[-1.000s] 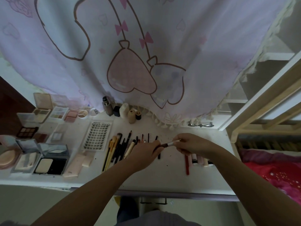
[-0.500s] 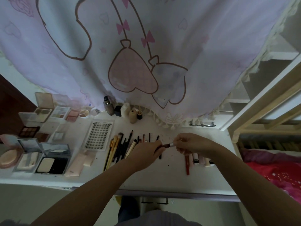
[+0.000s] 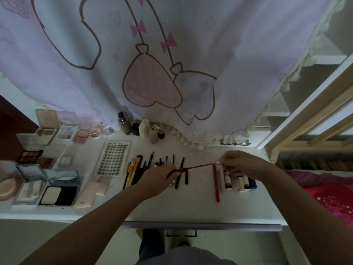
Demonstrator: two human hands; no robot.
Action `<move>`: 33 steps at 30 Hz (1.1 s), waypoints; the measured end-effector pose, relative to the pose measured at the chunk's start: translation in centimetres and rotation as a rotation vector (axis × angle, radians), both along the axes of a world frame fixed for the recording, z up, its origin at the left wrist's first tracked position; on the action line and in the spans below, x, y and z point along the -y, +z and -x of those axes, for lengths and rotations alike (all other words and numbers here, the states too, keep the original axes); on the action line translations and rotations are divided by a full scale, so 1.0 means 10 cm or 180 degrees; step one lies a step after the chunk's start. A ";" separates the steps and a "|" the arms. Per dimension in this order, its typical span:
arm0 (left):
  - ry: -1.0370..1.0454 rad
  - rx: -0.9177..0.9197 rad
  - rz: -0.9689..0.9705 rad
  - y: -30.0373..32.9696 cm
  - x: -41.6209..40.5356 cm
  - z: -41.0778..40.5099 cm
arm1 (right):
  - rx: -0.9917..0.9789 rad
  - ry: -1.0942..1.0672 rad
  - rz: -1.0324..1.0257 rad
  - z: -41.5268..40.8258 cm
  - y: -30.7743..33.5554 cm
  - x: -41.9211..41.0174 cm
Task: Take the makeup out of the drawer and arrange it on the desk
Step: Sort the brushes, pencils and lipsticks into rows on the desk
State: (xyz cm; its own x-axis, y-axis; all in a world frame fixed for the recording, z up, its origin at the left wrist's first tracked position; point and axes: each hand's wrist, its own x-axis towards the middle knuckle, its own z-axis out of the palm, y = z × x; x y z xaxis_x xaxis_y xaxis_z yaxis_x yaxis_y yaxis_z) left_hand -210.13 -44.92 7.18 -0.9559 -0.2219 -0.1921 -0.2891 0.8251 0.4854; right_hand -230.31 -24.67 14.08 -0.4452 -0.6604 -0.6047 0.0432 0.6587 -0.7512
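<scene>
The head view shows the task nearly done: palettes [image 3: 46,131], brushes [image 3: 134,169] and lipsticks [image 3: 236,181] lie in rows on the tabletop [image 3: 172,207], while the left hand [image 3: 158,178] and right hand [image 3: 240,165], held apart, pinch a thin red pencil [image 3: 198,166] above it.

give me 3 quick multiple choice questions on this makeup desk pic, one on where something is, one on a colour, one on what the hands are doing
1. Where does the lash tray lie?
A. left of the brushes
B. right of the lip tubes
C. on the bed

2. What colour is the long pencil lying flat by the lip tubes?
A. green
B. red
C. white

3. What are the hands doing?
A. both resting flat
B. both holding one thin red stick
C. closing a compact

Answers:
1 A: the tray sits just left of the brush row.
2 B: its shaft is red.
3 B: the left hand and right hand each pinch an end.
</scene>
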 end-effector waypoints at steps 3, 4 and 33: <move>0.0514 0.0204 -0.0526 -0.10 0.03 -0.09 | 0.0426 -0.0444 0.0071 0.06 -0.04 -0.17; 0.0764 0.0235 -0.0958 -0.12 -0.01 -0.08 | 0.0530 -0.0483 0.0029 0.05 -0.07 -0.22; 0.0852 0.0642 0.0883 -0.55 -0.40 0.70 | -0.1640 -0.0059 -0.1374 -1.00 -1.14 0.60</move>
